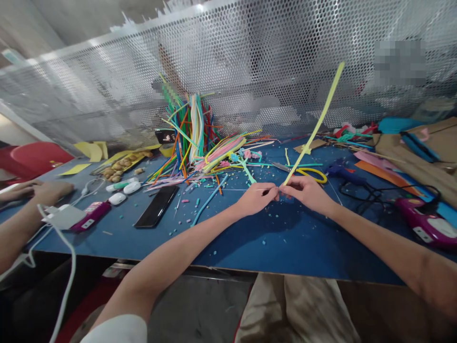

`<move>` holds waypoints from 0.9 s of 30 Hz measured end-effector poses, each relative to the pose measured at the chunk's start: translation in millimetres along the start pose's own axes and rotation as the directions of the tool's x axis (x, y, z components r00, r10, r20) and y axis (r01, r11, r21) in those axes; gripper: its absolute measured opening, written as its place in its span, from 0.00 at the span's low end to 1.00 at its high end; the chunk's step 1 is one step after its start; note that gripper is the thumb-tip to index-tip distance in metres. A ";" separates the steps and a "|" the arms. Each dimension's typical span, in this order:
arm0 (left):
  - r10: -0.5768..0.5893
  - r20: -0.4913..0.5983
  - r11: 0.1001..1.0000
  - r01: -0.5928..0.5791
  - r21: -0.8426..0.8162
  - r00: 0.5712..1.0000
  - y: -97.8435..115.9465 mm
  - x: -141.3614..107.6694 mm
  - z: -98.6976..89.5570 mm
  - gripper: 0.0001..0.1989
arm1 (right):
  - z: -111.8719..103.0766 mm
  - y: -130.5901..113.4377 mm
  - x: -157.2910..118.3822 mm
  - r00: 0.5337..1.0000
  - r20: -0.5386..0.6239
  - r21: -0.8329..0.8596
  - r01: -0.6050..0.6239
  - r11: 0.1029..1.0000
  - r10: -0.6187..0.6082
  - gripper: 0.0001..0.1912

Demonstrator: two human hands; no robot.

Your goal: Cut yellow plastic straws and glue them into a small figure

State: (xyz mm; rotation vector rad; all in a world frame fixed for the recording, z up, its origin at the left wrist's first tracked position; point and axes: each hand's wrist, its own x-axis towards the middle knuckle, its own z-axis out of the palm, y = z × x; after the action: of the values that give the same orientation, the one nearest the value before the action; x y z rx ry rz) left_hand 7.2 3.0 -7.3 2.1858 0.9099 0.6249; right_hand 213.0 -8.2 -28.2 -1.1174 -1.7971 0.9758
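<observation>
My right hand (pixel 309 193) is closed in a pinch on a fuzzy yellow pipe cleaner (pixel 319 119), which slants up and to the right. My left hand (pixel 257 197) meets it fingertip to fingertip, also pinched closed. A thin pale thread (pixel 230 190), perhaps a fine wire, stretches leftward from the left fingers. What lies right between the fingertips is hidden. Just beyond my hands lie a green pipe-cleaner stem (pixel 249 172) with small blue and pink tufts, and scissors with yellow handles (pixel 314 172).
Behind stands a large bundle of coloured pipe cleaners (pixel 194 128) against a perforated metal screen (pixel 285 57). A black phone (pixel 157 207) lies left, near cut fuzzy bits. A blue glue gun (pixel 344 174) and purple power strip (pixel 426 224) are right. Another person's hand (pixel 53 191) rests far left.
</observation>
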 end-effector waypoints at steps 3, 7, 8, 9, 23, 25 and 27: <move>0.046 -0.003 0.995 -0.046 0.089 0.999 -0.9 -0.1 -2.5 0.20 | -2.4 -0.7 1.0 0.999 0.027 0.070 -0.036 0.997 0.034 0.17; 0.119 0.041 0.986 -0.123 0.116 0.992 -3.5 -0.5 -6.9 0.19 | -6.7 -3.8 1.8 0.994 0.103 0.084 -0.042 0.996 0.033 0.17; 0.130 0.058 0.984 -0.136 0.113 0.990 -3.8 -0.8 -7.9 0.19 | -7.5 -4.6 1.8 0.992 0.120 0.082 -0.040 0.996 0.030 0.17; 0.138 0.076 0.983 -0.146 0.109 0.988 -3.9 -1.1 -8.9 0.19 | -8.0 -5.5 1.6 0.991 0.133 0.081 -0.040 0.996 0.029 0.17; 0.366 0.289 0.857 -0.441 0.267 0.885 0.4 -4.5 -19.4 0.16 | -11.3 -10.0 -5.9 0.830 0.518 0.400 -0.447 0.800 0.205 0.16; 0.355 0.289 0.863 -0.431 0.264 0.889 -0.2 -4.8 -19.8 0.17 | -10.7 -9.3 -5.6 0.852 0.488 0.379 -0.402 0.834 0.189 0.16; 0.314 0.247 0.899 -0.371 0.235 0.917 -1.5 -5.2 -18.3 0.18 | -9.3 -8.7 -5.0 0.903 0.403 0.340 -0.299 0.892 0.149 0.16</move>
State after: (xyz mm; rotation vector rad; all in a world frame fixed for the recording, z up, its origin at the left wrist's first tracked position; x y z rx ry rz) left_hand -8.5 7.3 2.7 2.6407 0.5276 0.4401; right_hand 220.0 -13.7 -17.9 -0.9421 -1.6582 1.7034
